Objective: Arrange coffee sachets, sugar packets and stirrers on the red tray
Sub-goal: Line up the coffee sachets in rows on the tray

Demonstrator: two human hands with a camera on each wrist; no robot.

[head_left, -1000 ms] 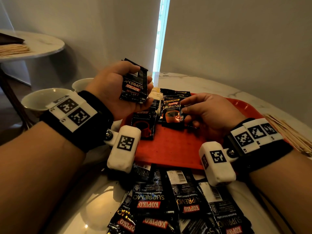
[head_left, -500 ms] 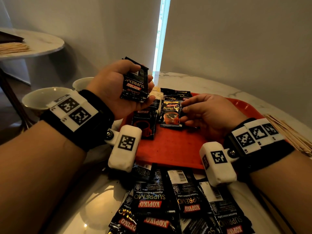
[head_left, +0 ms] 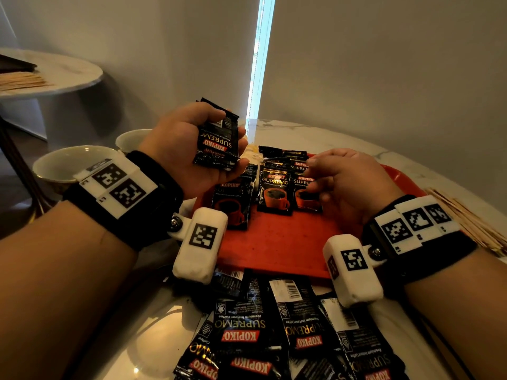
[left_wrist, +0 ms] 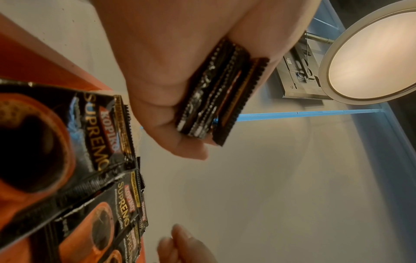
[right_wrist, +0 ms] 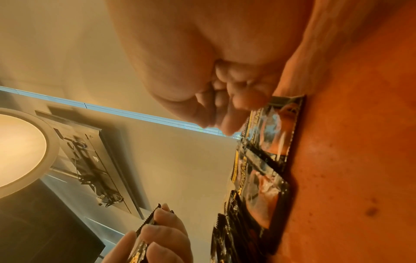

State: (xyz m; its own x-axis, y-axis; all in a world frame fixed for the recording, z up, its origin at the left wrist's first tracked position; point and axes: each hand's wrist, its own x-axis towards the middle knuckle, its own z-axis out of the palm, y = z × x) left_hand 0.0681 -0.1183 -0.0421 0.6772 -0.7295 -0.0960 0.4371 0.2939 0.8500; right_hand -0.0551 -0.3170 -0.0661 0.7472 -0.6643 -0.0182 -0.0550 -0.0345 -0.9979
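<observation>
My left hand (head_left: 241,150) is raised over the left end of the red tray (head_left: 274,248) and grips a small stack of black coffee sachets (head_left: 216,144); the left wrist view shows the stack (left_wrist: 216,99) edge-on between thumb and fingers. Three sachets lie side by side on the tray: left (head_left: 233,201), middle (head_left: 274,187), right (head_left: 306,196). More sachets (head_left: 279,153) lie behind them. My right hand (head_left: 312,175) hovers over the right sachet (right_wrist: 276,124), fingers loosely curled, holding nothing that I can see.
A pile of loose sachets (head_left: 274,325) covers the marble table in front of the tray. Wooden stirrers (head_left: 466,220) lie to the tray's right. Two bowls (head_left: 74,163) (head_left: 131,138) stand at the left. A side table (head_left: 55,72) is further left.
My right hand has let go of the sachet it was pinching, which now lies flat in the middle of the row, and has drawn back to the right. The left hand kept its stack.
</observation>
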